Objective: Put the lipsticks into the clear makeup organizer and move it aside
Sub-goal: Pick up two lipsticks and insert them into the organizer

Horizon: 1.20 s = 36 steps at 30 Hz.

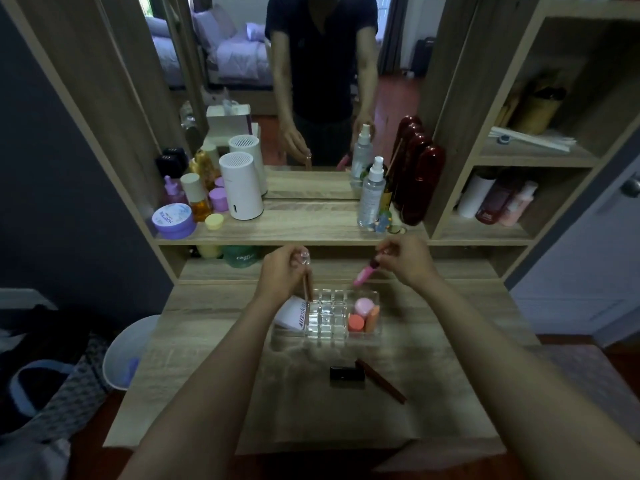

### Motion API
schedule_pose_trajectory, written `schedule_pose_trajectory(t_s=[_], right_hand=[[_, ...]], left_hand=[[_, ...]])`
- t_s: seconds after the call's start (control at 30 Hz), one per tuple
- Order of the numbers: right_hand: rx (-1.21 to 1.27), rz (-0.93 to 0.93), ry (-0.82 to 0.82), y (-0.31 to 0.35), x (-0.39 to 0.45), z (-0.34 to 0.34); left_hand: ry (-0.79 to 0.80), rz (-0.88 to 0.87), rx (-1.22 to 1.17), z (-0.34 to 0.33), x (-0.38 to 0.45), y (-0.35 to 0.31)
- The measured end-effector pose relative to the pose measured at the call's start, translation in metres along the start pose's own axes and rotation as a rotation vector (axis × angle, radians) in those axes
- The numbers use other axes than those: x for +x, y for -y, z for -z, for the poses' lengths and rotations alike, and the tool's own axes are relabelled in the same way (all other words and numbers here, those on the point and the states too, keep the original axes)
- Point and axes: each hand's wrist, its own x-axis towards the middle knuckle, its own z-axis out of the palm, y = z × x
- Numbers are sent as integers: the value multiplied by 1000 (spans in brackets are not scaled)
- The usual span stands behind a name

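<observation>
Both hands were raised over the far edge of the clear organizer (pixel 327 315), which sat on the wooden dressing table (pixel 433 403) near its middle. The left hand (pixel 280 275) was closed around a slim brownish lipstick (pixel 307 287), held nearly upright with its lower end at the organizer's back left corner; whether the tip had entered a slot could not be told from where I stood. The right hand (pixel 403 259) pinched the dark cap end of a pink lipstick (pixel 364 274), which slanted down and to the left, its lower end just above the organizer's back rim.

Inside the organizer, the central grid of small slots stood empty. The right-hand compartment held a pink sponge (pixel 363 305) and two orange sponges (pixel 356 322). The left-hand compartment held a white tube (pixel 294 312) with dark lettering, lying tilted.

Nearer the person, two more items lay flat on the table, well apart from the organizer: a short black lipstick (pixel 347 373) and, touching its right end, a long reddish-brown lipstick (pixel 381 381) angled toward the right.

Behind the table, a shelf (pixel 304 223) below the mirror (pixel 311 81) carried a white cylinder (pixel 240 187), a purple jar (pixel 173 220) and a spray bottle (pixel 372 195).
</observation>
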Motion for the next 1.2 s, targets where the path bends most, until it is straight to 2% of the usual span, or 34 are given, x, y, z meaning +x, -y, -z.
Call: schedule_pose_trajectory(t_s=[0.23, 0.5, 0.73, 1.07, 1.2], right_hand=[[-135, 12, 115, 11, 2, -58], [-176, -22, 204, 8, 8, -79], [-243, 26, 308, 14, 11, -98], [-340, 122, 355, 10, 9, -93], [-521, 250, 233, -3, -5, -61]], left_hand=[[46, -45, 59, -13, 5, 10], [122, -58, 118, -24, 12, 25], [171, -41, 125, -34, 7, 37], [168, -86, 137, -35, 5, 42], [152, -111, 128, -28, 5, 43]])
